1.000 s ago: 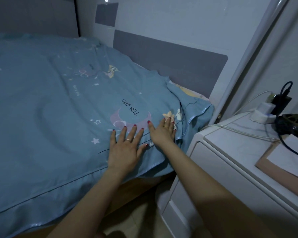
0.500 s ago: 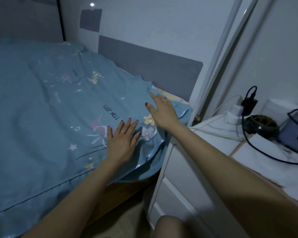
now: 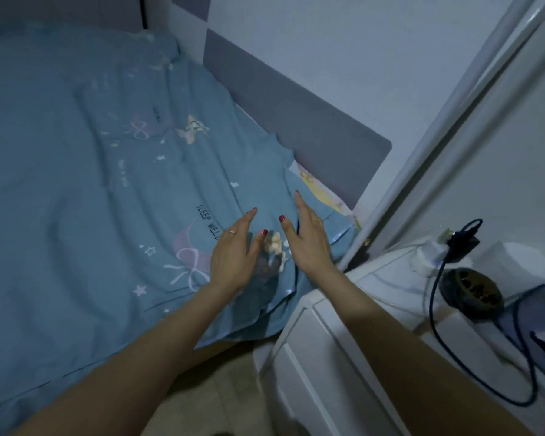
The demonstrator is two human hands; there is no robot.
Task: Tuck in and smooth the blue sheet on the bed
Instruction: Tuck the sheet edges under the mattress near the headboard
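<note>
fingers (image 3: pixel 247 217) straight on both our left hand (image 3: pixel 233 261) and right hand (image 3: pixel 309 243), we press nothing closed, palms on the blue sheet (image 3: pixel 76 199) by the grey headboard (image 3: pixel 296 121) and white nightstand (image 3: pixel 359 325).

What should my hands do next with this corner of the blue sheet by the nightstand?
Probably sweep both hands outward toward the corner. The left hand and right hand are open side by side on the blue sheet, which shows long ripples, and its corner hangs loose beside the white nightstand, not yet tucked.
</note>
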